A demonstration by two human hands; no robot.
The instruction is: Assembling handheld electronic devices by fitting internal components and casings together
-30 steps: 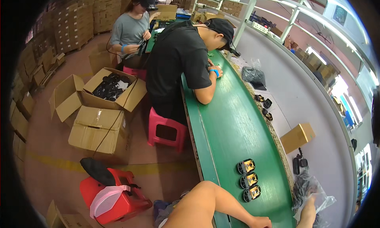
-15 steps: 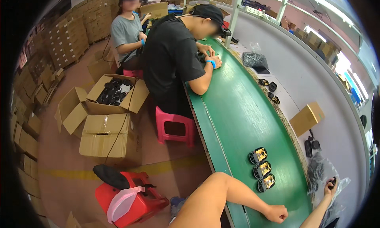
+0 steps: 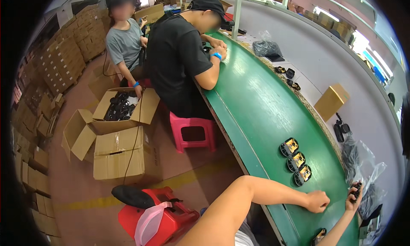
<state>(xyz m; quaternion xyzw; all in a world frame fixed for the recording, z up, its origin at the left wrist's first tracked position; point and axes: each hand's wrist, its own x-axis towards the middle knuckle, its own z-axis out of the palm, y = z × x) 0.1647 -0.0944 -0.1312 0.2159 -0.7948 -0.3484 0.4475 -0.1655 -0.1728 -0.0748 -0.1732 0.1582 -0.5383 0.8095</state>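
My left hand [image 3: 318,201] rests as a closed fist on the green work surface [image 3: 267,113]; whatever is inside it, if anything, is hidden. My right hand [image 3: 353,200] is raised beside the far edge, its fingers closed around a bunch of small black parts [image 3: 355,192] too small to name. Beyond my left fist, three black rounded housings [image 3: 296,162] with gold-coloured insides lie in a row. Another such housing [image 3: 319,236] shows partly at the lower edge, beside my right forearm.
Clear plastic bags [image 3: 363,173] of dark parts and a cardboard box [image 3: 332,102] stand along the right ledge. A co-worker in black [image 3: 177,62] leans over the far end. Left are a red stool [image 3: 171,216] and an open carton [image 3: 147,113] of black parts.
The view has shifted. My right hand has come away from the plastic bags, and more black parts show in it. The person in grey has lowered a hand to the open carton.
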